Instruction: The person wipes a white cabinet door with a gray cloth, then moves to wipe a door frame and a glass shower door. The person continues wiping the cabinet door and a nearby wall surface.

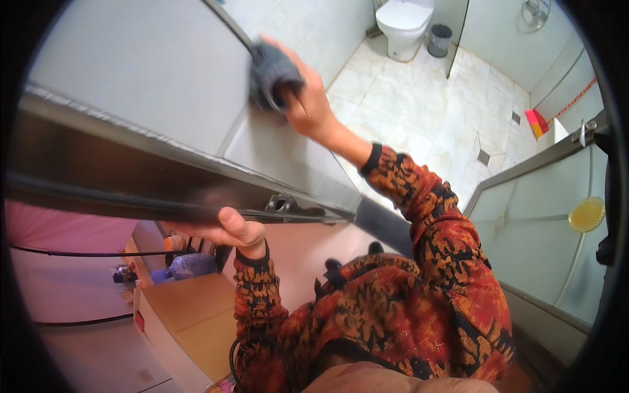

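In my right hand [310, 105] is a bunched dark grey cloth [274, 73]. The fingers are wrapped round the cloth, which presses on the light wall tiles [164, 72] along a dark strip. Lower down, my left hand [239, 230] lies against the underside of the dark metal door frame [124, 167], its thumb raised and its fingers stretched out to the left. Those fingertips are partly lost in shadow. A metal strike plate [280, 204] is set in the frame just right of that hand.
Beyond the doorway are a white toilet [404, 23], a small dark bin [439, 39] and a tiled floor [413, 118] with drains. A frosted-glass door [544, 229] stands at right. At lower left, a cabinet [196, 314] has a bagged bottle [192, 266] near it.
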`<action>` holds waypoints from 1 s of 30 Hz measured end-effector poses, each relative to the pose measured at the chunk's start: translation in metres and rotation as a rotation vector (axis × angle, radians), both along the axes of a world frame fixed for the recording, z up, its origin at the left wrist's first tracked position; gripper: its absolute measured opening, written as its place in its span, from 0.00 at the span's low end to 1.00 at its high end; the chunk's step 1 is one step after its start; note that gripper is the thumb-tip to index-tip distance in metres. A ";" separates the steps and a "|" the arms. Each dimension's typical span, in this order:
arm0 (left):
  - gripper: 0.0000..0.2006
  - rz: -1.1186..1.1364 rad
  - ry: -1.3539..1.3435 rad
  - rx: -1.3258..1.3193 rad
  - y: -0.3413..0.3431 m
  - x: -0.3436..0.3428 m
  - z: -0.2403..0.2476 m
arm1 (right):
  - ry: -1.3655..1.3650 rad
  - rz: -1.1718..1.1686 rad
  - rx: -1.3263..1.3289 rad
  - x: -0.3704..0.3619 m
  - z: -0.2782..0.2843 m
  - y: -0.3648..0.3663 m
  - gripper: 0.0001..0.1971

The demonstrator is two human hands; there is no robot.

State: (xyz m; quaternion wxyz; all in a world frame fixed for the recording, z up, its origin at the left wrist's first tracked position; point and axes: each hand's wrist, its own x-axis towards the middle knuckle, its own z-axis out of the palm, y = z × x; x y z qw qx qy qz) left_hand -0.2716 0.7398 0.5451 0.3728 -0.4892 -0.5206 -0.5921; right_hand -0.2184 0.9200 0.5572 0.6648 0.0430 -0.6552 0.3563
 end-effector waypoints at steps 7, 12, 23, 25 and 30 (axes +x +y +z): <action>0.37 0.008 -0.022 0.000 0.002 0.008 0.007 | -0.488 -0.047 -0.575 0.039 -0.249 -0.033 0.23; 0.35 0.006 0.059 0.025 0.007 0.006 0.013 | -0.675 0.031 -0.834 0.044 -0.292 -0.031 0.19; 0.37 0.106 0.017 0.089 0.013 0.007 0.013 | -0.287 -0.066 -0.150 0.041 -0.094 -0.084 0.33; 0.37 0.073 0.030 0.068 0.014 0.009 0.013 | -0.294 -0.059 -0.039 0.037 -0.109 -0.095 0.31; 0.35 0.116 0.141 -0.009 0.012 0.003 0.016 | -0.337 0.373 -0.714 0.043 -0.184 -0.133 0.33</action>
